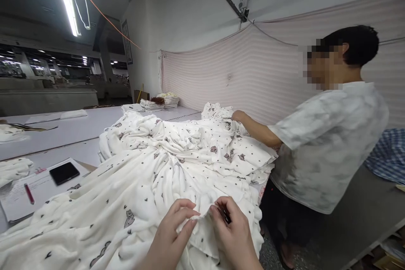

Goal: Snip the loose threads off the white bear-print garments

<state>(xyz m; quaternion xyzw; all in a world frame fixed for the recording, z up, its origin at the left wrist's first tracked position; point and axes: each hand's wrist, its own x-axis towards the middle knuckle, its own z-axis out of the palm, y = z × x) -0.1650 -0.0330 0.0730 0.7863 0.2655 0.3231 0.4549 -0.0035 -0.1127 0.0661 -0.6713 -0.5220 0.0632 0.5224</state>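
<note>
A large white fabric (152, 177) printed with small dark hearts and grey animal shapes lies bunched across the table. My left hand (172, 236) pinches a fold of it at the near edge, fingers closed on the cloth. My right hand (232, 232) grips the same fold right beside it, fingers curled; a small dark thing shows between its fingers, and I cannot make out what it is. The two hands nearly touch.
A co-worker in a pale patterned shirt (329, 143) stands at the right, a hand (238, 115) on the far end of the fabric. A black phone (64, 173), a red pen (29, 193) and papers lie at left. Folded stacks (164, 100) sit at the back.
</note>
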